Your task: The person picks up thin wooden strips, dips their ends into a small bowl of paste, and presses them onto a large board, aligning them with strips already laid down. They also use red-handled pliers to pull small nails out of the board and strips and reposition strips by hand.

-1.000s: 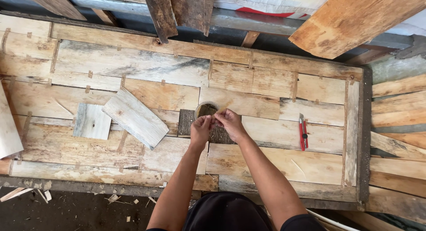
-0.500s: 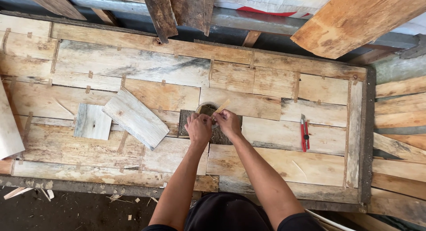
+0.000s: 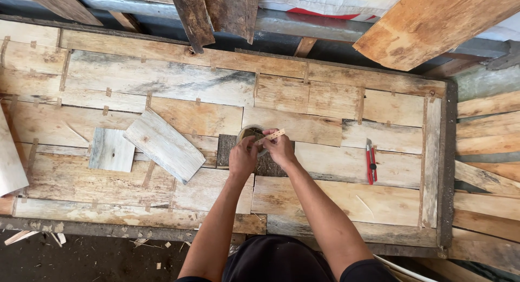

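Since half a second ago: both hands lifted slightly off the dark rough wood block [image 3: 271, 164] on the patched pale plank panel [image 3: 162, 81]. Right hand [image 3: 280, 147] fingers now pinched shut on a thin pale wooden strip [image 3: 272, 135], held above a small round container [image 3: 250, 133]. Left hand [image 3: 242, 156] fingers curled at the container's rim; actual grip unclear. Red utility knife [image 3: 370, 161] untouched, well to the right.

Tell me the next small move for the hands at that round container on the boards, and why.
Probably press the small tan strip, pinched in the right hand, onto the boards: it is lifted beside the round container, which the left hand touches, and the wooden panel already carries many like strips across its joints.
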